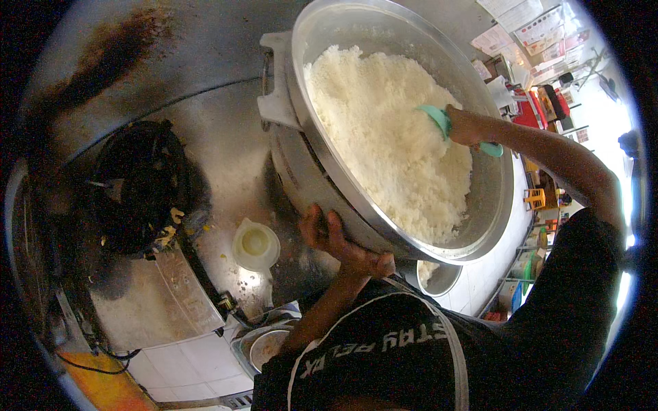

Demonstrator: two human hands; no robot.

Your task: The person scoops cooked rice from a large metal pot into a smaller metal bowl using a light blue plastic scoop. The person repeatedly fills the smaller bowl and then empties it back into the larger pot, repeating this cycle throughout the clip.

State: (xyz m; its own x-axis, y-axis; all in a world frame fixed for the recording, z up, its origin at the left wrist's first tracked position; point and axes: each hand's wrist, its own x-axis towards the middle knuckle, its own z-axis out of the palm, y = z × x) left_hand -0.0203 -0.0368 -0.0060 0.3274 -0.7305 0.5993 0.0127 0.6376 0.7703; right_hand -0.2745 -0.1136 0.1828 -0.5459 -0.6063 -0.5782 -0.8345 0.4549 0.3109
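Observation:
A large round metal pot [334, 177] with side handles is tilted and holds a big mass of white cooked rice [385, 128]. My right hand [465, 126] reaches over the rim and grips a turquoise plastic scoop [437, 119], whose end is partly sunk in the rice. The end of its handle sticks out below my fist. My left hand [344, 244] is against the pot's lower outer side, fingers spread and bent, supporting it. Part of its contact with the pot is hidden. Below the rim shows a smaller metal container [442, 280] with some rice in it.
A translucent plastic jug [256, 244] stands on the stained metal worktop [226, 159]. Left of it is a dark wok-like recess [139, 190] with food scraps at its edge. A round metal container [267, 349] sits near my left forearm. Shelves and an orange stool [534, 199] are farther right.

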